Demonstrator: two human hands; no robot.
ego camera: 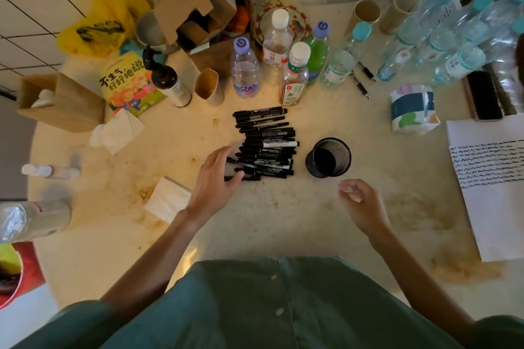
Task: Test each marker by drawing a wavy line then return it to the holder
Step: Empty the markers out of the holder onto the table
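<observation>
- The black markers (pixel 265 143) lie in a loose pile at the middle of the table (pixel 283 221), most of them side by side, some resting on others. The mesh pen holder (pixel 329 157) stands upright just beside the pile, on its right, and it looks empty.
- Your left hand (pixel 217 181) is at the near-left corner of the pile, fingers spread and relaxed; the fingertips touch or almost touch the nearest marker, but nothing is gripped yet.
- Your right hand (pixel 361 201) hovers near the holder with loosely curled fingers and holds nothing.
- The paper sheet (pixel 493 178) with wavy lines lies at the far right, well apart from the pile.
- A marker is probably light, stiff and smooth, so it may roll. Pinch one at the middle of its barrel, not at the cap.
- Take an outer marker, so the others will not scatter.
- The holder seems light; it could tip easily.
</observation>
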